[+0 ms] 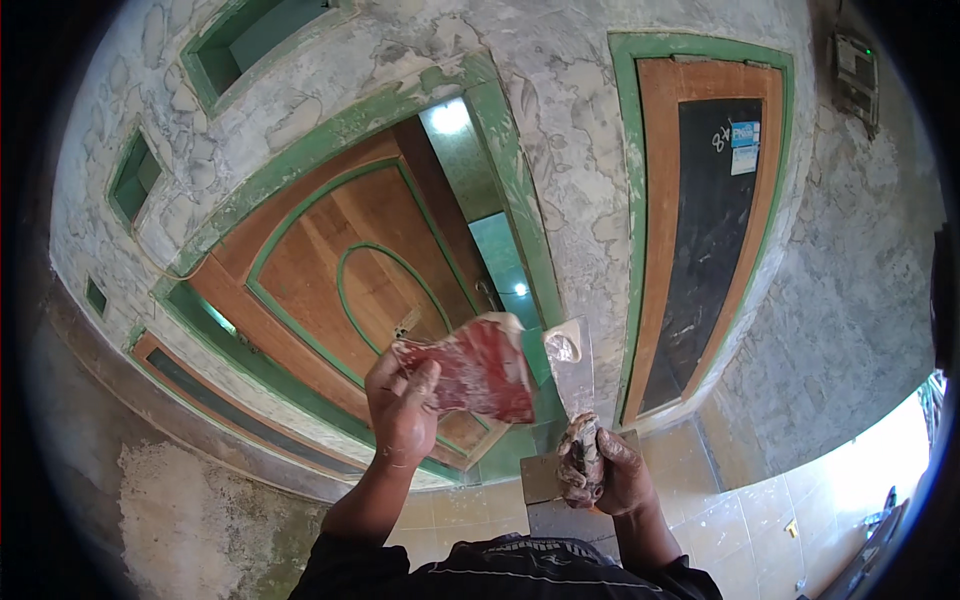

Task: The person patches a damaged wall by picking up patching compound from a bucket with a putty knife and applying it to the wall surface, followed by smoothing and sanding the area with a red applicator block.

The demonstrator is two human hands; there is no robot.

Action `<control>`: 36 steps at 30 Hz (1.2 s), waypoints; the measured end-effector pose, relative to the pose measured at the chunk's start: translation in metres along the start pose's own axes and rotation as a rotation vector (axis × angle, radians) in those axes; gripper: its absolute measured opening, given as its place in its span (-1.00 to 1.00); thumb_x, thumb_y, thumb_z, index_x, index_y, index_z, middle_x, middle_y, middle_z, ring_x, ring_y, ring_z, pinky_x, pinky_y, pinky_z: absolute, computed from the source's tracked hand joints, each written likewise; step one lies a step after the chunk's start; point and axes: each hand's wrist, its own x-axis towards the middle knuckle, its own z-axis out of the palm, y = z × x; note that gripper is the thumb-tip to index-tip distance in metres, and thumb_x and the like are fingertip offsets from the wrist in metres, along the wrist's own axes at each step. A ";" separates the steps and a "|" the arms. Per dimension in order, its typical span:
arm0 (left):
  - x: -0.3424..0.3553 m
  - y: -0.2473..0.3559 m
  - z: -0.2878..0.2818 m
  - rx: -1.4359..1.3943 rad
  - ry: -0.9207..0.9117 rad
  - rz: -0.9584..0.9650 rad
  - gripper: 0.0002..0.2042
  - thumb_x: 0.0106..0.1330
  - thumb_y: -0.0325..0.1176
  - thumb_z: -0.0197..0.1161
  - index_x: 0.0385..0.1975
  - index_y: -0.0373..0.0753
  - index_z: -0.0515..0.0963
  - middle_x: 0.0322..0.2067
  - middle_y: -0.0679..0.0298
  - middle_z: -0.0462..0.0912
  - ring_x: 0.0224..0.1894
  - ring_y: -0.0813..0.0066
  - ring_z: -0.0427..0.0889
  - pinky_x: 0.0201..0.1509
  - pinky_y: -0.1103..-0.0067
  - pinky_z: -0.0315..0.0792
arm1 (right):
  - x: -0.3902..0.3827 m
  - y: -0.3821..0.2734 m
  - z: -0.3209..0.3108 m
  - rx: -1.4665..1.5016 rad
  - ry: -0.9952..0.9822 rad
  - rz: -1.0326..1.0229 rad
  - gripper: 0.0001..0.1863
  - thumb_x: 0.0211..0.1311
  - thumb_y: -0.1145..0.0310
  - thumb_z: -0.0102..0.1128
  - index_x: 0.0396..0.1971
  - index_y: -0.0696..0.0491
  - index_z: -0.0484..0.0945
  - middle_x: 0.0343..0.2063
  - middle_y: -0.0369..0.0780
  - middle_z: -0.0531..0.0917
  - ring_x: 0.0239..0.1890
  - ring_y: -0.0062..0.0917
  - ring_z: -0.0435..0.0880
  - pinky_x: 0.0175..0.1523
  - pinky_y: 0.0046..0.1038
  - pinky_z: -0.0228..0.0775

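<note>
My left hand (404,415) is closed on the edge of a flat red board (475,370), thumb on top. Whitish paste smears its face, with a thicker rim of it along the far edge. In my right hand (625,470) is a putty knife (573,385), gripped by its thick, dirty handle and pointing away from me. Its wide blade carries a pale lump of putty (565,344) near the tip. The blade is just right of the board, and a small gap separates them. Dried paste coats the fingers of both hands.
Ahead is a patchy grey plastered wall (575,170). A wooden door (330,265) stands ajar in its green frame. To the right is a green-framed window with a dark pane (705,240). A grey block (545,480) stands on the tiled floor (740,525). A meter box (856,75) hangs upper right.
</note>
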 end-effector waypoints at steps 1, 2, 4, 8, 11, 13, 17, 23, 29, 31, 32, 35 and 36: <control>0.001 0.001 0.000 0.013 -0.027 -0.040 -0.82 0.15 -0.52 0.11 -0.26 -0.37 0.39 -0.36 0.24 0.52 -0.27 0.51 0.52 -0.15 0.58 0.43 | 0.001 0.000 0.000 0.020 0.021 0.010 -0.47 0.22 -0.04 -0.05 -0.16 0.20 0.36 -0.62 -0.22 0.42 -0.67 -0.56 0.35 -0.58 -0.55 0.17; 0.001 0.004 0.004 0.067 -0.014 -0.083 -0.84 0.14 -0.56 0.10 -0.27 -0.38 0.41 -0.35 0.23 0.53 -0.29 0.52 0.53 -0.14 0.57 0.43 | 0.004 0.000 0.001 0.041 0.027 0.022 -0.46 0.21 -0.05 -0.05 -0.17 0.21 0.37 -0.63 -0.21 0.42 -0.68 -0.55 0.35 -0.58 -0.54 0.17; 0.004 0.006 0.002 0.091 -0.010 -0.099 -0.89 0.15 -0.58 0.10 -0.32 -0.39 0.45 -0.37 0.24 0.54 -0.32 0.53 0.53 -0.19 0.58 0.43 | 0.005 0.001 0.004 0.067 -0.001 0.029 -0.46 0.20 -0.05 -0.04 -0.16 0.21 0.37 -0.63 -0.21 0.43 -0.68 -0.54 0.35 -0.58 -0.53 0.18; 0.039 0.037 -0.006 0.050 0.044 0.099 -0.90 0.18 -0.56 0.12 -0.32 -0.38 0.47 -0.37 0.26 0.54 -0.37 0.59 0.51 -0.37 0.68 0.39 | 0.003 0.001 -0.009 0.100 -0.009 0.005 -0.49 0.18 -0.04 0.00 -0.18 0.16 0.37 -0.63 -0.19 0.42 -0.68 -0.51 0.35 -0.59 -0.50 0.18; 0.077 0.079 -0.028 0.619 0.068 0.878 -0.89 0.14 -0.64 0.15 -0.35 -0.49 0.55 -0.38 0.16 0.62 -0.36 0.54 0.58 -0.27 0.58 0.50 | 0.005 0.005 -0.022 0.181 0.018 0.018 -0.58 0.17 0.00 0.05 -0.21 0.07 0.36 -0.59 -0.21 0.42 -0.65 -0.51 0.35 -0.59 -0.49 0.16; 0.113 0.118 -0.013 0.928 0.075 1.273 -0.78 0.11 -0.70 0.12 -0.22 -0.51 0.52 -0.25 0.03 0.61 -0.21 0.35 0.61 -0.10 0.50 0.49 | 0.008 0.007 -0.028 0.204 0.120 -0.009 -0.63 0.17 0.04 0.07 -0.21 0.03 0.36 -0.56 -0.24 0.40 -0.62 -0.52 0.33 -0.58 -0.49 0.15; 0.196 0.179 -0.012 1.330 -0.019 1.591 -0.62 -0.01 -0.76 0.12 -0.12 -0.43 0.52 -0.06 0.01 0.54 0.06 0.16 0.49 0.15 0.42 0.34 | 0.016 0.009 -0.045 0.211 0.067 0.026 -0.65 0.16 0.05 0.08 -0.22 0.00 0.35 -0.55 -0.27 0.38 -0.60 -0.52 0.32 -0.57 -0.49 0.14; 0.272 0.194 -0.036 1.440 -0.032 1.683 -0.51 -0.06 -0.78 0.11 -0.05 -0.30 0.49 -0.01 0.11 0.51 0.10 0.19 0.45 0.17 0.43 0.33 | 0.029 0.005 -0.032 0.035 0.242 0.036 -0.61 0.27 -0.08 -0.13 -0.19 -0.07 0.40 -0.64 -0.32 0.36 -0.73 -0.62 0.24 -0.66 -0.62 0.07; 0.294 0.195 -0.022 1.502 -0.094 1.793 -0.50 -0.10 -0.77 0.12 -0.05 -0.29 0.50 -0.01 0.11 0.51 0.08 0.18 0.46 0.17 0.41 0.34 | 0.037 0.004 -0.054 0.033 0.245 0.065 -0.61 0.25 -0.09 -0.10 -0.19 -0.08 0.40 -0.62 -0.31 0.38 -0.70 -0.60 0.27 -0.65 -0.61 0.11; 0.293 0.191 -0.017 1.547 -0.037 1.688 -0.50 -0.09 -0.76 0.11 -0.06 -0.29 0.50 0.00 0.12 0.50 0.08 0.18 0.46 0.19 0.39 0.33 | 0.041 0.002 -0.057 0.035 0.220 0.066 -0.62 0.26 -0.08 -0.10 -0.18 -0.09 0.39 -0.62 -0.32 0.38 -0.70 -0.61 0.28 -0.65 -0.61 0.12; 0.294 0.188 -0.018 1.545 -0.041 1.686 -0.50 -0.09 -0.76 0.11 -0.06 -0.29 0.50 0.00 0.12 0.50 0.08 0.18 0.46 0.19 0.39 0.33 | 0.043 0.001 -0.058 0.031 0.200 0.040 -0.63 0.27 -0.07 -0.10 -0.17 -0.08 0.38 -0.60 -0.32 0.38 -0.68 -0.61 0.28 -0.65 -0.61 0.12; 0.291 0.178 -0.024 1.456 -0.129 1.740 -0.52 -0.09 -0.76 0.10 -0.06 -0.30 0.50 -0.02 0.11 0.51 0.08 0.17 0.46 0.20 0.36 0.32 | 0.044 -0.003 -0.058 0.049 0.166 0.012 -0.65 0.28 -0.03 -0.11 -0.17 -0.08 0.36 -0.57 -0.33 0.38 -0.66 -0.63 0.28 -0.65 -0.60 0.13; 0.285 0.174 -0.027 1.485 -0.153 1.731 -0.54 -0.07 -0.74 0.12 -0.07 -0.31 0.51 -0.03 0.10 0.52 0.08 0.16 0.46 0.20 0.34 0.31 | 0.044 -0.003 -0.059 0.066 0.152 0.011 -0.67 0.29 -0.02 -0.11 -0.17 -0.07 0.35 -0.55 -0.33 0.39 -0.65 -0.63 0.28 -0.65 -0.61 0.13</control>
